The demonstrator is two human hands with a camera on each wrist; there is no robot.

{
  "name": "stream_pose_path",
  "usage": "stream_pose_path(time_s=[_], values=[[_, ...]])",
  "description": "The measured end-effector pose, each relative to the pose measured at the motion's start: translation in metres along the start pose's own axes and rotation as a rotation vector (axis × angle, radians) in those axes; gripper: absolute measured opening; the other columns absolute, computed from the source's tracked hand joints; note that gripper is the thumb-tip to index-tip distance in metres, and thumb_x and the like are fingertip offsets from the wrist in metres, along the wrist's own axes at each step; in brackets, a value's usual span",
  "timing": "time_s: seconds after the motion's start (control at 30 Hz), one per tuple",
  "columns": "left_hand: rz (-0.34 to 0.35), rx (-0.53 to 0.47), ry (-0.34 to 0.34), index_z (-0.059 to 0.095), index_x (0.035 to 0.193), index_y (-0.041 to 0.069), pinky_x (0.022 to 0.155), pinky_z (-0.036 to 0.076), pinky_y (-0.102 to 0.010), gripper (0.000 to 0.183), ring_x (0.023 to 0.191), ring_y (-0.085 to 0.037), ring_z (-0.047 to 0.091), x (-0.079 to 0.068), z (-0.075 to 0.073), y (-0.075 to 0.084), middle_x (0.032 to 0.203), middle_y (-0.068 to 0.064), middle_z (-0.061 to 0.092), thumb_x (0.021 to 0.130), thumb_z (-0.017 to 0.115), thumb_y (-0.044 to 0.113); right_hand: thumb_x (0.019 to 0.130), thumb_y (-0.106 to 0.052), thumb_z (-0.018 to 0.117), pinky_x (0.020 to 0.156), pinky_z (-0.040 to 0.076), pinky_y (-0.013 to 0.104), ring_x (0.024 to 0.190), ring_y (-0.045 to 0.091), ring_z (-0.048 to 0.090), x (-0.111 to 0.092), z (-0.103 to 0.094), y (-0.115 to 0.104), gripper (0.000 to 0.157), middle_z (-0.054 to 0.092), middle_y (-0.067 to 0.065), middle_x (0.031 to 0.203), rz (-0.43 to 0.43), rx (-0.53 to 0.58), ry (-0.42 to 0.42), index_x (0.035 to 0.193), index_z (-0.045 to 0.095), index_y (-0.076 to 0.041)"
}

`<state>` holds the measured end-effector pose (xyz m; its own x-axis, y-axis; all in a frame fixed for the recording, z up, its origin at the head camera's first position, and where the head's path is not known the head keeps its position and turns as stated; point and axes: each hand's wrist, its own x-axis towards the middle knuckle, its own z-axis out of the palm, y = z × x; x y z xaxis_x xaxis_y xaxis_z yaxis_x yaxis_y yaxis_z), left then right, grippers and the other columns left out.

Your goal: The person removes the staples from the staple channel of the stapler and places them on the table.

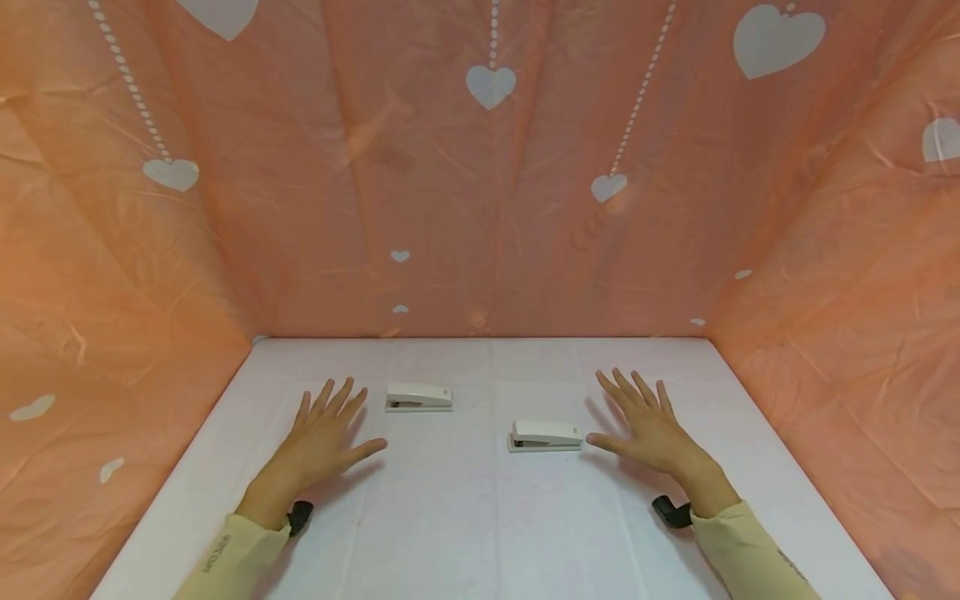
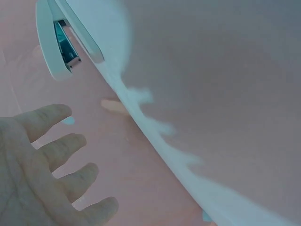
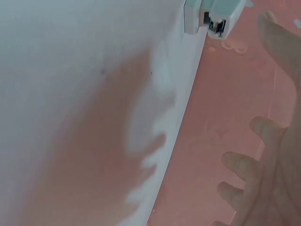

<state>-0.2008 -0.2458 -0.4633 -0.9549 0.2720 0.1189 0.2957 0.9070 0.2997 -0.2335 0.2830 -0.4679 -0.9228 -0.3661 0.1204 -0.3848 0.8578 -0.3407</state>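
Two white staplers rest on the white table. The left stapler [image 1: 418, 397] lies a little farther back, just right of my left hand [image 1: 318, 442]; it also shows at the top of the left wrist view [image 2: 49, 44]. The right stapler [image 1: 545, 436] sits nearer the front, close to the thumb of my right hand [image 1: 648, 433]; its end appears at the top of the right wrist view [image 3: 218, 19]. Both hands are held over the table with fingers spread, casting shadows. Neither hand holds anything. The right thumb tip is very near its stapler; whether they touch I cannot tell.
An orange curtain [image 1: 450, 183] with pale hearts hangs behind the table and along both sides. The white table [image 1: 435, 525] reaches back to its foot. A dark wrist camera sits under each wrist, the left one [image 1: 300, 517] and the right one [image 1: 671, 512].
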Motion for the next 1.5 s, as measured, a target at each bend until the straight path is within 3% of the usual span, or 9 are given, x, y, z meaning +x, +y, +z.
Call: stream_pose_path(time_s=[0.6,0.83,1.27,1.5], values=[[0.100,0.015,0.009,0.042,0.163,0.003,0.124,0.004,-0.075,0.097,0.161,-0.052,0.014,0.015,0.010,0.024,0.172,-0.027,0.027,0.096,0.067,0.068,0.093,-0.069,0.072,0.126,-0.003,0.071,0.162,0.049,0.012,0.007,0.010,-0.016,0.103,0.019,0.018,0.177,-0.069,-0.015,0.004,0.172,0.025,-0.023],[0.117,0.013,-0.006,0.041,0.164,0.004,0.125,0.004,-0.074,0.097,0.162,-0.049,0.012,0.023,0.013,0.037,0.173,-0.025,0.027,0.096,0.065,0.069,0.093,-0.069,0.072,0.127,-0.006,0.068,0.164,0.046,0.010,0.011,0.011,-0.025,0.103,0.017,0.015,0.178,-0.075,0.005,-0.024,0.172,0.024,-0.026],[0.169,-0.006,-0.047,0.037,0.167,0.008,0.129,-0.001,-0.066,0.100,0.165,-0.042,0.006,0.036,0.021,0.058,0.176,-0.020,0.022,0.096,0.062,0.074,0.093,-0.069,0.071,0.125,0.000,0.073,0.162,0.047,0.015,0.016,0.016,-0.035,0.101,0.025,0.019,0.176,-0.141,0.003,0.002,0.172,0.028,-0.023],[0.207,-0.010,-0.054,0.039,0.165,0.006,0.129,0.002,-0.067,0.099,0.164,-0.045,0.009,0.043,0.024,0.070,0.174,-0.023,0.025,0.096,0.065,0.072,0.094,-0.067,0.071,0.126,0.002,0.072,0.162,0.047,0.016,0.019,0.017,-0.042,0.100,0.025,0.018,0.176,-0.175,0.002,-0.019,0.172,0.027,-0.022]])
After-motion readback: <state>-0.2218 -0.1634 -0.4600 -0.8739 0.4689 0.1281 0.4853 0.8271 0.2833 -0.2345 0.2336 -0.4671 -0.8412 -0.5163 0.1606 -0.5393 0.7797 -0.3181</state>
